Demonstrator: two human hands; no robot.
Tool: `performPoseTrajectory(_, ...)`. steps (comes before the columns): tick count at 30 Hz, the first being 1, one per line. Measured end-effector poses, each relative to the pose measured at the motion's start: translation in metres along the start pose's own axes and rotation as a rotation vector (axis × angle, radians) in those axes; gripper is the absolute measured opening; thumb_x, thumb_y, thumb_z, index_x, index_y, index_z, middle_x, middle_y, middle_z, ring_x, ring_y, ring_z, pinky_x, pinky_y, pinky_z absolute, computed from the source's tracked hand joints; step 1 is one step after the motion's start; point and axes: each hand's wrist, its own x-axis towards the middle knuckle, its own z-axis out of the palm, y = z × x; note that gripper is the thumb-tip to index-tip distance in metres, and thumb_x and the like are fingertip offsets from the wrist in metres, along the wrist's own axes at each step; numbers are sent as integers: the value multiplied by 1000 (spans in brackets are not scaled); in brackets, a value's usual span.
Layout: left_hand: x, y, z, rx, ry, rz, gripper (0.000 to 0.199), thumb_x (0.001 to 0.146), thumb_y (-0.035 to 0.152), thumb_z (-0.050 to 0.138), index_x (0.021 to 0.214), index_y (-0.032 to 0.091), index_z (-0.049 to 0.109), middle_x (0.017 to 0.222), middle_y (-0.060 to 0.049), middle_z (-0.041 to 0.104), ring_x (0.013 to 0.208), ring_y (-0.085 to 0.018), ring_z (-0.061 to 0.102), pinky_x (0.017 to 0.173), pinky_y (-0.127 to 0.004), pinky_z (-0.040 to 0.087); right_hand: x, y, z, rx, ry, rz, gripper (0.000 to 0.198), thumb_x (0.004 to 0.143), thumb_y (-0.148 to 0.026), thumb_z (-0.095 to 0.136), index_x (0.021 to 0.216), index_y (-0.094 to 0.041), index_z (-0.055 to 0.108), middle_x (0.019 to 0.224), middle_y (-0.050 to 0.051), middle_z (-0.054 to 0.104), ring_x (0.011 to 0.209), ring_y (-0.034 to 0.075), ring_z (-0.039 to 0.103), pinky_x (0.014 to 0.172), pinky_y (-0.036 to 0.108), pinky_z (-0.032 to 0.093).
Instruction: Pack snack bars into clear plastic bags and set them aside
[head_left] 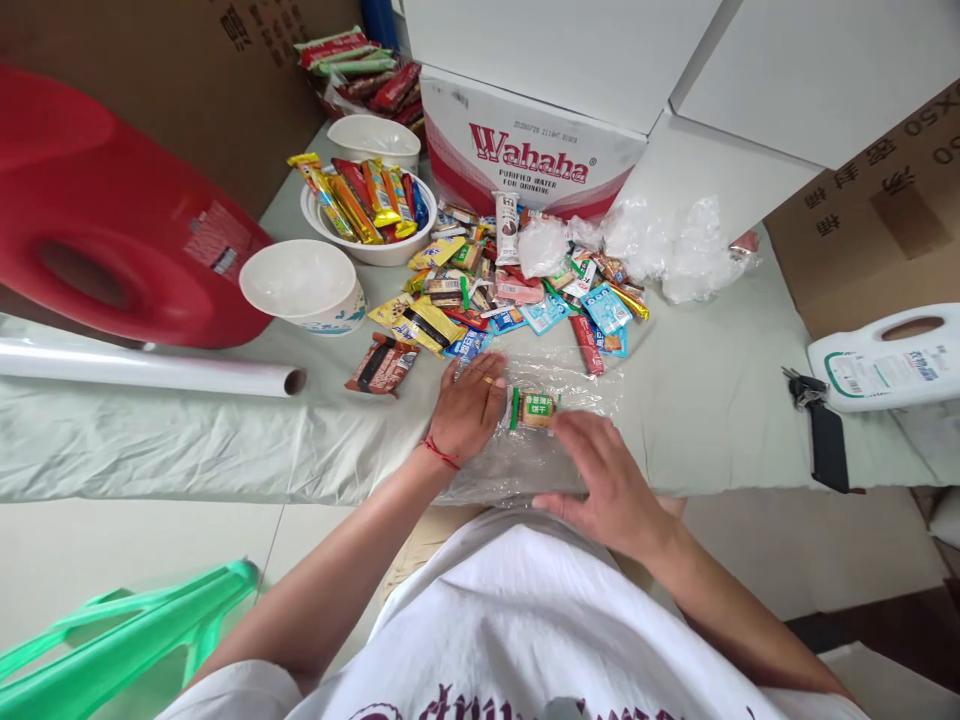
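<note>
A small green-labelled biscuit packet (537, 408) lies on a sheet of clear plastic film (487, 465) near the table's front edge. My left hand (471, 405) rests flat on the film to the left of the packet, fingers stretched forward, a red string round the wrist. To the packet's right, my right hand (606, 480) hovers with thumb and fingers apart, its fingertips close to the packet's edge. Just beyond both hands spreads a heap of small wrapped snacks (517, 290). A brown snack packet (382, 365) sits left of my left hand.
A bowl of wrapped bars (360, 250), a white paper bowl (300, 290) and a film roll (150, 368) stand left, by a red jug (112, 210). Behind is a Wahaha carton (532, 150). Crumpled clear plastic (675, 245), a white bottle (892, 360) and keys (806, 385) are right.
</note>
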Motion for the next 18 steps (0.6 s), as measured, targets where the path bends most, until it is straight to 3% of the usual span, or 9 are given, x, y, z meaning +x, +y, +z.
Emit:
performPoseTrajectory(3,1,1,0,3,9,-15,56,110,39,20,147,18,56,157,-10,55,152,-23,42,127,-50,21,-33,-3,24,-135,5,-67,68,94,-42,72,154,-26,46,144,15,60,137,36,49,120,64,32)
performPoseTrajectory(5,2,1,0,-8,19,-28,57,110,39,19,146,18,58,158,-10,53,153,-23,41,127,-50,22,-42,-1,40,-175,60,-45,43,97,-25,67,139,-32,61,128,9,70,125,32,57,115,61,39)
performPoseTrajectory(7,2,1,-1,-26,15,-40,58,110,40,18,145,18,59,159,-11,52,153,-24,40,127,-51,23,-39,4,46,-142,121,-30,34,97,-15,62,122,-36,71,111,5,75,112,28,62,104,53,47)
performPoseTrajectory(12,9,-4,-6,-87,-32,-94,61,109,42,17,134,18,68,156,-10,56,151,-25,43,126,-52,29,-2,15,23,76,159,-10,21,100,-22,59,109,-28,77,107,8,70,91,20,64,82,37,54)
performPoseTrajectory(18,21,-13,-19,-172,-152,-100,59,106,50,27,114,19,77,148,-10,63,149,-26,46,127,-49,32,45,32,-6,295,163,83,22,100,-32,58,108,-24,77,101,7,67,84,17,65,77,31,54)
